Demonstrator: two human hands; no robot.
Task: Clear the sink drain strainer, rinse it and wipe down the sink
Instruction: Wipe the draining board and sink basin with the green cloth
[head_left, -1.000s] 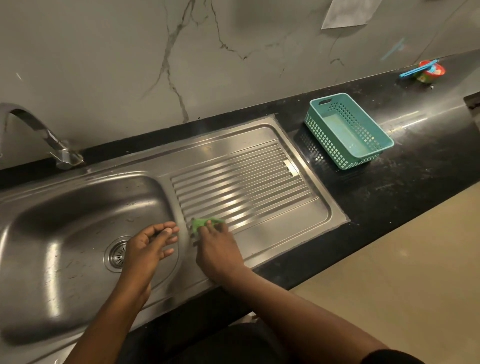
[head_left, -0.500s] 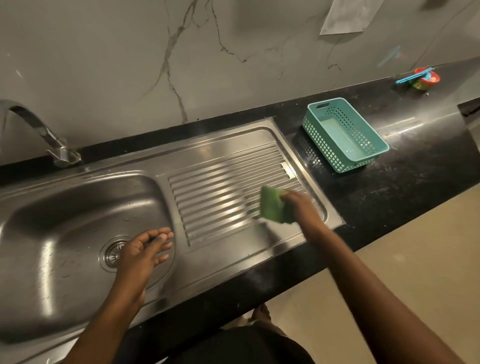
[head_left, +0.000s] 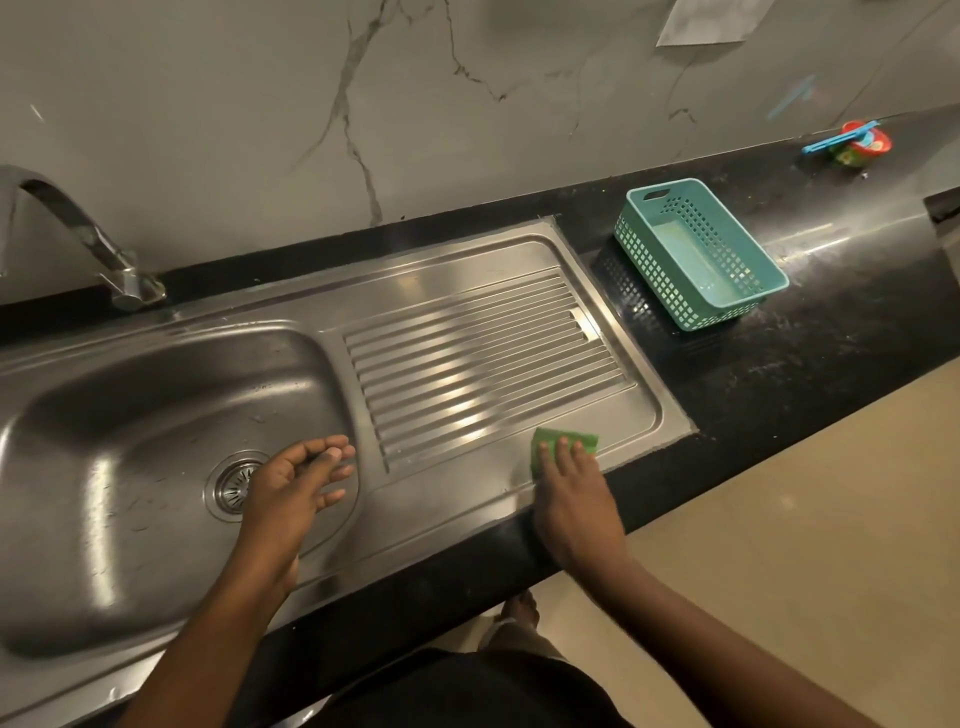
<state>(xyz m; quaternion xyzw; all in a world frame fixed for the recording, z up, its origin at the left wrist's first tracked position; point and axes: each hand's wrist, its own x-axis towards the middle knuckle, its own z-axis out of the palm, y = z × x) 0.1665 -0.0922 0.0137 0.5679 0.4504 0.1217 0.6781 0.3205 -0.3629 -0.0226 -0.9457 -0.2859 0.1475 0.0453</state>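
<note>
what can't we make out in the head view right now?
- Round steel drain strainer: right part hidden by the left hand.
- Green scouring pad: near half covered by the right hand.
- Curved steel tap: spout cut off at the left edge.
- Red container, far right: too small to identify.

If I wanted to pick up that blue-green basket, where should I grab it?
Grab the basket by the slot handle cut into its far short wall, or by the rim of both short walls. Come from above: it sits upright, open side up, alone on the black counter, with nothing visible inside.
</note>
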